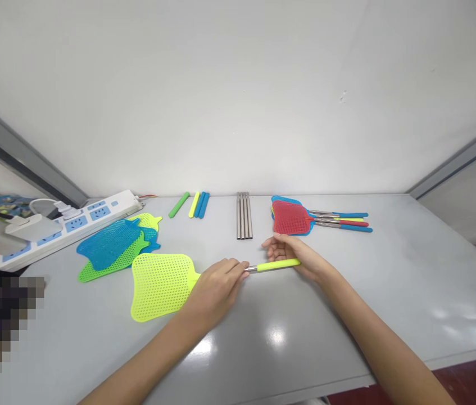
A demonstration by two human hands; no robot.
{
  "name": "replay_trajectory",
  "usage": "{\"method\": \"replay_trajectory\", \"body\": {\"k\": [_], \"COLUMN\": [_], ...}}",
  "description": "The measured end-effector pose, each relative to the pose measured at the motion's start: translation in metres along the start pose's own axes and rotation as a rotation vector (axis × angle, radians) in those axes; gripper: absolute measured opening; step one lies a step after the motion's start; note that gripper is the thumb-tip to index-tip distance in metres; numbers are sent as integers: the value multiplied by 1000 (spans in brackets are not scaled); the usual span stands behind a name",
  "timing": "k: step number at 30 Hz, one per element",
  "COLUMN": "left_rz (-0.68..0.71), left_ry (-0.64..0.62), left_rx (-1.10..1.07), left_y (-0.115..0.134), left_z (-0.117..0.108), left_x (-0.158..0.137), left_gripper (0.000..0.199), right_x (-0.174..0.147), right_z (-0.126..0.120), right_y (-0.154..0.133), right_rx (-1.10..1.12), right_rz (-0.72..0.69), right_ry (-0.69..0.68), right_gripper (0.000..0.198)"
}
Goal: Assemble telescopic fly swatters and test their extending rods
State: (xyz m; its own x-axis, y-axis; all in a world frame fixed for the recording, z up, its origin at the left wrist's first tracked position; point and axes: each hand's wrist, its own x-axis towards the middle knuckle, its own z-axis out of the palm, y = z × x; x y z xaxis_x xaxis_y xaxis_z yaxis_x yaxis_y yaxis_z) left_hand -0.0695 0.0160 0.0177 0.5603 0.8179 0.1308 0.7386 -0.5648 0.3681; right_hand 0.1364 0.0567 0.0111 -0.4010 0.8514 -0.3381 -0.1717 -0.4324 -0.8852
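Note:
A yellow fly swatter has its perforated head (162,286) at the left and its yellow handle (279,264) at the right. My left hand (220,283) is closed around its metal rod (251,269), just left of the handle, and covers most of the rod. At the handle's far end is my right hand (294,254), its palm against the tip. The fingers of that hand are loosely curled and apart, not wrapped round the handle.
Blue swatter heads (109,243) and green ones lie at left by a power strip (75,225). Behind are loose grips (202,205) and several metal rods (244,216). A pile of assembled swatters (292,218) lies back right. The table (389,281) meets a white wall.

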Motion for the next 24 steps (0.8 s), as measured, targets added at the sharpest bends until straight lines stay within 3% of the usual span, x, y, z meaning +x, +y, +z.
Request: {"method": "replay_trajectory", "body": {"k": [12, 17, 24], "left_rz": [-108, -76, -154], "left_ry": [-296, -326, -413], "left_rx": [10, 129, 215], "left_y": [9, 12, 22], "left_z": [-4, 5, 15], "left_x": [0, -3, -6], "left_gripper": [28, 24, 25], "right_x": [0, -1, 2], "right_z": [1, 5, 14], "right_y": [2, 4, 11], "right_rx": [9, 23, -16], "right_rz": [57, 97, 79], "right_ry": [-118, -155, -114], "right_gripper": [35, 35, 34]}}
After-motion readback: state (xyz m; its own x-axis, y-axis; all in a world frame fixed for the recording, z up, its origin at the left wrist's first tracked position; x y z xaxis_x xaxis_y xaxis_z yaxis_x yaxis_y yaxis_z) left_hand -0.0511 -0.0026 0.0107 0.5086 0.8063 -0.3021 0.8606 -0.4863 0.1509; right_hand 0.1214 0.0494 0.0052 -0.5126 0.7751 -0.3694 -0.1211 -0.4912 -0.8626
